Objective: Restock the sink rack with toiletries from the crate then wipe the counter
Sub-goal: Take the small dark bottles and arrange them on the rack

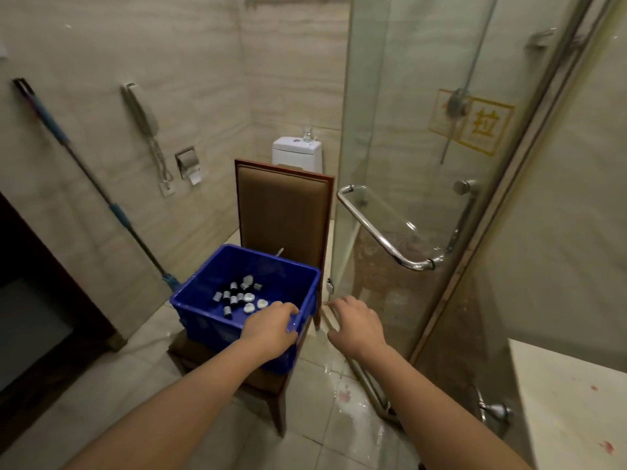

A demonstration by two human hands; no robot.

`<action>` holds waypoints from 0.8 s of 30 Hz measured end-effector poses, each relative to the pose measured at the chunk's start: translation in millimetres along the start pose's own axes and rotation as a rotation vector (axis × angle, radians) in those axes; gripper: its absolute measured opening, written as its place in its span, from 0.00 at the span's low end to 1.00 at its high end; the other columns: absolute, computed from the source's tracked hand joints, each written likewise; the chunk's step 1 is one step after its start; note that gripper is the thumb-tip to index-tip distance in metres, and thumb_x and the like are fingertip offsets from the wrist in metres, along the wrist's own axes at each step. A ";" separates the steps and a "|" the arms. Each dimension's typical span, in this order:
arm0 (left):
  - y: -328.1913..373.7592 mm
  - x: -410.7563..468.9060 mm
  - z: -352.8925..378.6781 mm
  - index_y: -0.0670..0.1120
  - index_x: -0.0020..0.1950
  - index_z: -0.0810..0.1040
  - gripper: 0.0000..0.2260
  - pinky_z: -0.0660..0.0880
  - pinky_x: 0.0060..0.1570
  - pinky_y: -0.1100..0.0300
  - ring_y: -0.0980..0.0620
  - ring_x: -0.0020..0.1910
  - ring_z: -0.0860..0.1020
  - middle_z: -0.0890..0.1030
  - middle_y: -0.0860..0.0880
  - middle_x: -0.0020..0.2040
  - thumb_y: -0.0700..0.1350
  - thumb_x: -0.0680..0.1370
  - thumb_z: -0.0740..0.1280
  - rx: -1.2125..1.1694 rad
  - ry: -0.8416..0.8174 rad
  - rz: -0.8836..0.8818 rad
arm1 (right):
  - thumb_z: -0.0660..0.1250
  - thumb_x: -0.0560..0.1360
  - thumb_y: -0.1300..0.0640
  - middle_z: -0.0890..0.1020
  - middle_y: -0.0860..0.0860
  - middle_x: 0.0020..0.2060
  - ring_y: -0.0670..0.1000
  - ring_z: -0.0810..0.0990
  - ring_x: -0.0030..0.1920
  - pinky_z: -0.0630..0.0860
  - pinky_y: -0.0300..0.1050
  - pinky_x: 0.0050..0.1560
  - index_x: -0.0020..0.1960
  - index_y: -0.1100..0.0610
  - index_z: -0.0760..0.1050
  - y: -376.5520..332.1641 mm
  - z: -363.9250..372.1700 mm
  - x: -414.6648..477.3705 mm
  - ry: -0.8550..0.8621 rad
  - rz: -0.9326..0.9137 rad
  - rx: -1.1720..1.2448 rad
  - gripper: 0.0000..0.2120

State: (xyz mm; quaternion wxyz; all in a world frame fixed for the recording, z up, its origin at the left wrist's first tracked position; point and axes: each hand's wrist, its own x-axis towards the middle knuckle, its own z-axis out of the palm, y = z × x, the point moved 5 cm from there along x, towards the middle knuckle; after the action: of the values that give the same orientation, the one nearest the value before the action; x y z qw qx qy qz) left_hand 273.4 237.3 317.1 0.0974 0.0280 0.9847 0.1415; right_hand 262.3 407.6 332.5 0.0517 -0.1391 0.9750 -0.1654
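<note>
A blue plastic crate (217, 293) stands on the seat of a brown chair (283, 212). Several small dark toiletry bottles with pale caps (237, 296) lie on its floor. My left hand (271, 325) reaches over the crate's near right corner, fingers curled downward over the rim; I cannot tell whether it holds anything. My right hand (356, 322) hovers in the air to the right of the crate, fingers loosely bent, holding nothing. A pale counter (570, 401) with reddish stains shows at the lower right. The sink rack is out of view.
A glass shower door (441, 164) with a chrome handle (383, 239) stands close on the right. A mop (95, 184) leans on the left wall. A toilet (297, 154) sits behind the chair. The floor tiles (339, 401) are wet and stained. A dark cabinet is at left.
</note>
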 end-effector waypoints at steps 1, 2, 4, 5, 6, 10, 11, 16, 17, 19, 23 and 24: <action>-14.8 2.9 -2.7 0.53 0.72 0.67 0.21 0.75 0.57 0.51 0.50 0.60 0.75 0.72 0.52 0.66 0.51 0.79 0.65 -0.008 -0.002 -0.008 | 0.65 0.73 0.52 0.75 0.49 0.61 0.52 0.73 0.62 0.71 0.49 0.61 0.66 0.49 0.71 -10.8 5.4 8.8 -0.008 -0.003 0.004 0.21; -29.8 5.6 -5.2 0.53 0.72 0.67 0.21 0.75 0.57 0.51 0.50 0.61 0.75 0.72 0.52 0.67 0.51 0.79 0.65 -0.015 -0.002 -0.015 | 0.65 0.73 0.52 0.74 0.49 0.61 0.52 0.73 0.62 0.71 0.49 0.61 0.67 0.48 0.71 -21.6 11.4 17.9 -0.017 -0.006 0.006 0.22; -60.1 10.8 -10.5 0.53 0.72 0.67 0.21 0.74 0.58 0.52 0.50 0.61 0.75 0.72 0.52 0.68 0.51 0.79 0.65 -0.027 0.006 -0.025 | 0.65 0.74 0.52 0.74 0.49 0.63 0.53 0.72 0.63 0.70 0.49 0.62 0.69 0.48 0.69 -42.9 23.7 35.9 -0.031 -0.014 0.001 0.23; -74.9 13.4 -13.3 0.53 0.72 0.67 0.21 0.74 0.57 0.52 0.50 0.61 0.75 0.72 0.52 0.68 0.51 0.79 0.65 -0.030 0.012 -0.029 | 0.65 0.74 0.53 0.74 0.49 0.63 0.52 0.72 0.63 0.70 0.48 0.62 0.70 0.49 0.69 -53.3 29.8 44.7 -0.037 -0.016 -0.001 0.24; -89.8 15.8 -16.5 0.53 0.72 0.67 0.21 0.75 0.56 0.53 0.50 0.61 0.75 0.72 0.52 0.68 0.51 0.79 0.65 -0.028 0.017 -0.032 | 0.65 0.74 0.53 0.74 0.49 0.64 0.52 0.72 0.63 0.70 0.48 0.63 0.70 0.49 0.68 -64.1 35.8 53.6 -0.041 -0.019 -0.003 0.25; -144.4 23.2 -31.3 0.54 0.70 0.68 0.21 0.76 0.53 0.52 0.51 0.59 0.76 0.73 0.52 0.65 0.51 0.78 0.65 -0.010 0.034 -0.056 | 0.65 0.74 0.53 0.72 0.49 0.65 0.52 0.72 0.64 0.71 0.49 0.64 0.72 0.50 0.67 -108.0 57.7 86.5 -0.062 -0.035 -0.013 0.27; -157.3 24.6 -35.2 0.54 0.70 0.68 0.21 0.76 0.53 0.52 0.51 0.58 0.76 0.74 0.52 0.65 0.51 0.78 0.65 -0.008 0.037 -0.066 | 0.65 0.75 0.54 0.72 0.49 0.65 0.52 0.71 0.64 0.70 0.49 0.63 0.73 0.50 0.66 -118.8 62.7 94.2 -0.069 -0.041 -0.018 0.26; -211.3 31.5 -49.7 0.55 0.71 0.68 0.21 0.77 0.54 0.53 0.52 0.59 0.76 0.73 0.53 0.64 0.52 0.78 0.66 -0.032 0.062 -0.111 | 0.66 0.75 0.54 0.72 0.49 0.65 0.53 0.72 0.63 0.71 0.47 0.60 0.71 0.50 0.68 -160.8 80.5 125.0 -0.070 -0.070 -0.015 0.24; -219.4 33.5 -51.2 0.55 0.71 0.68 0.21 0.77 0.53 0.54 0.53 0.59 0.76 0.73 0.53 0.64 0.51 0.78 0.66 -0.044 0.067 -0.121 | 0.66 0.75 0.55 0.73 0.49 0.64 0.53 0.72 0.63 0.71 0.47 0.60 0.71 0.50 0.68 -166.6 82.6 130.7 -0.068 -0.075 -0.014 0.24; -233.0 39.0 -52.7 0.55 0.70 0.69 0.21 0.77 0.53 0.54 0.53 0.58 0.77 0.74 0.54 0.64 0.51 0.77 0.66 -0.062 0.074 -0.133 | 0.66 0.75 0.55 0.73 0.49 0.64 0.53 0.73 0.62 0.71 0.46 0.59 0.70 0.50 0.68 -175.5 86.0 142.5 -0.071 -0.081 -0.020 0.24; -252.6 55.1 -51.7 0.55 0.69 0.69 0.20 0.78 0.51 0.52 0.52 0.57 0.77 0.75 0.53 0.63 0.52 0.77 0.66 -0.085 0.062 -0.149 | 0.66 0.75 0.55 0.73 0.50 0.64 0.53 0.73 0.62 0.73 0.47 0.59 0.70 0.51 0.69 -184.6 93.5 168.5 -0.098 -0.076 -0.039 0.24; -257.2 60.6 -50.7 0.55 0.69 0.69 0.21 0.78 0.51 0.52 0.52 0.57 0.77 0.75 0.53 0.63 0.52 0.77 0.66 -0.093 0.051 -0.151 | 0.66 0.75 0.55 0.73 0.50 0.64 0.53 0.73 0.62 0.73 0.47 0.59 0.70 0.51 0.68 -185.8 96.1 175.5 -0.107 -0.071 -0.041 0.24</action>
State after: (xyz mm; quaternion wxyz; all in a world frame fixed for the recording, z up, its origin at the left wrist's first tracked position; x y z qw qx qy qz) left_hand 196.8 -18.0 280.5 0.0838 -0.0545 0.9786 0.1801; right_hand 155.8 159.0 295.2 0.0951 -0.1835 0.9684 -0.1396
